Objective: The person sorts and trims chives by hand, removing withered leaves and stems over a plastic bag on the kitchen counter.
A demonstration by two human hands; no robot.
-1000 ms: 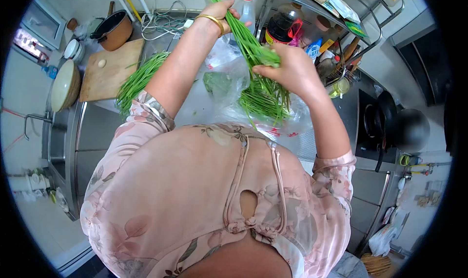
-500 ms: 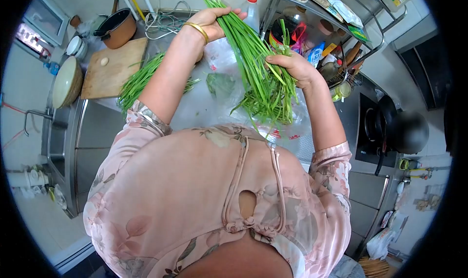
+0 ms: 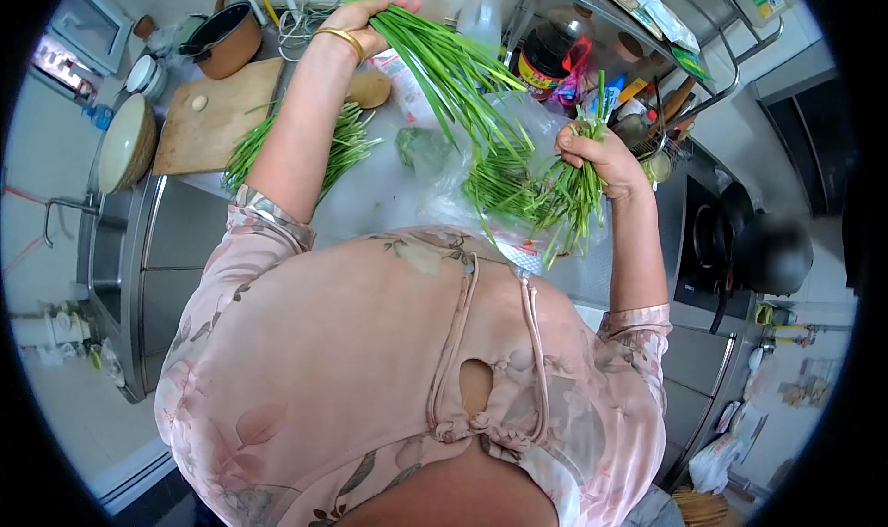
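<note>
Long green chives [image 3: 453, 60] hang in a bundle from my left hand [image 3: 363, 20], whose fingers close round one end of them. My right hand [image 3: 601, 160] is a fist round a smaller, ragged tuft of chives [image 3: 575, 203], held apart from the bundle. Between and below the hands, more loose chives [image 3: 504, 187] lie on a clear plastic bag [image 3: 444, 189] on the counter. Another heap of chives [image 3: 350, 148] lies beneath my left forearm, partly covered by it. A round brownish thing [image 3: 370, 90] sits by my left wrist.
At the left are a cutting board [image 3: 213, 125] with a small pale bulb, a pot [image 3: 231, 51] and a large bowl [image 3: 128, 148]. A jug with a red cap [image 3: 481, 18], a dark bottle [image 3: 550, 51] and a metal rack [image 3: 629, 14] stand behind. A stove [image 3: 698, 250] is at right.
My hands have moved apart: the right went right and slightly down with a tuft, the left went left with the long bundle. The chives between them have separated.
</note>
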